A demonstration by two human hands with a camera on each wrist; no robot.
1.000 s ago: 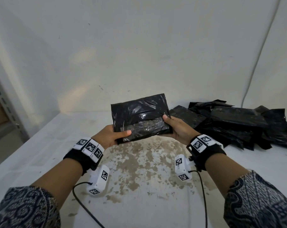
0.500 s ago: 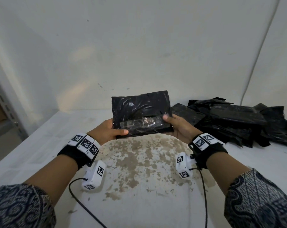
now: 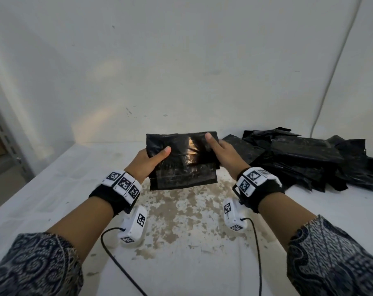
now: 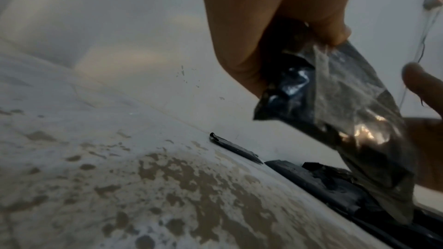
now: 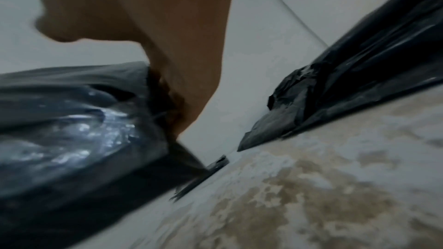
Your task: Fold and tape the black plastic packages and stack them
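Both hands hold a folded black plastic package [image 3: 181, 165] above the white table [image 3: 53, 189]. A strip of clear tape [image 3: 182, 179] runs across its near half and shows again as the shiny tape [image 4: 347, 105] in the left wrist view. My left hand [image 3: 151, 161] grips the package's left edge, thumb on top. On the right edge my right hand [image 3: 221, 152] grips it with the thumb laid over the top face. The same package [image 5: 79, 124] fills the lower left of the right wrist view. A heap of black packages [image 3: 305, 159] lies at the right against the wall.
The table top is white with a worn brown patch [image 3: 181, 212] under my hands. A thin dark strip [image 4: 233, 148] lies by the wall behind the held package. A white cable [image 3: 331, 71] runs down the wall. A metal shelf upright [image 3: 3, 135] stands at far left.
The package has tipped from facing me to lying flatter, its taped part now nearest me. Both hands moved a little away from me, the right thumb sliding up onto the top face.
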